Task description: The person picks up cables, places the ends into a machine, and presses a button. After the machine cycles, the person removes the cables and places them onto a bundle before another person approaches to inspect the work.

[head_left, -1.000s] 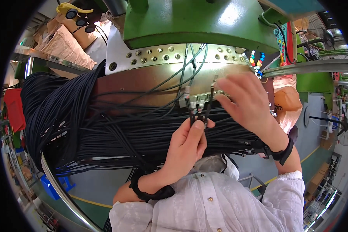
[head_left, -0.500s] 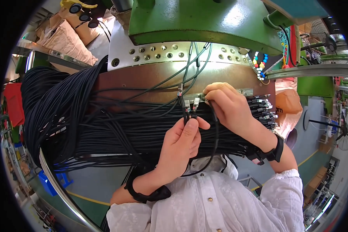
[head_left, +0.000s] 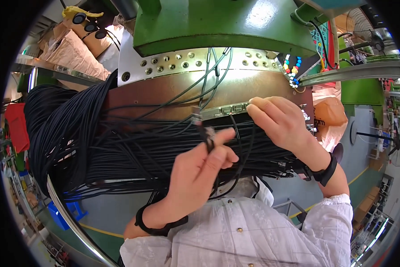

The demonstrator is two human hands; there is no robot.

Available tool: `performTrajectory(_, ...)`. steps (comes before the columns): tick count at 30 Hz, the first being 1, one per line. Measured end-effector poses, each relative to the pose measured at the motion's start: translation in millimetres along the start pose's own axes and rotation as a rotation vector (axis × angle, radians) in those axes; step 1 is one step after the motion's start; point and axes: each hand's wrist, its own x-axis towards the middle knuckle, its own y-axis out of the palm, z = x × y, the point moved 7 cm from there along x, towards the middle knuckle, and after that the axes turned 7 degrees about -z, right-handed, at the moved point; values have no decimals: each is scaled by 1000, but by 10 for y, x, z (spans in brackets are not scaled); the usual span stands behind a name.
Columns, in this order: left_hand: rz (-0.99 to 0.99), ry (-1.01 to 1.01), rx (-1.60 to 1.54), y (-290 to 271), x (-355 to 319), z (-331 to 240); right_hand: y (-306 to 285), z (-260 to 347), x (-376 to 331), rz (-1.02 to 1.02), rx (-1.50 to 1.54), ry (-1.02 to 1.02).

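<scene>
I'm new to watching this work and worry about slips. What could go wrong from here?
The cable ends jutting from the left hand might slip or knock the metal strip close by.
The right hand, at that strip, could snag the loose cables looping over the brown plate.

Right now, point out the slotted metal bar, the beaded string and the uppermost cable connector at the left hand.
Slotted metal bar (head_left: 226, 110), head view: on its slotted middle stretch.
Beaded string (head_left: 294, 70), head view: on a bead about midway down.
Uppermost cable connector (head_left: 196, 116), head view: on its blurred metal shell.
</scene>
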Motion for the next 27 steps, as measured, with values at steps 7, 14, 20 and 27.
performTrajectory(7, -10, -239, -250, 38, 101, 51, 150, -71, -42, -1, 154, 66)
performTrajectory(14, 50, -301, -233, 117, 132, 148, 436, -226, -59, 49, 563, 441)
performTrajectory(20, 63, -349, -252, 143, 167, 140, 126, -116, 70, 42, 339, 306)
performTrajectory(27, 170, -264, -109, 256, 197, -26, -149, -7, -11, -183, 288, 87)
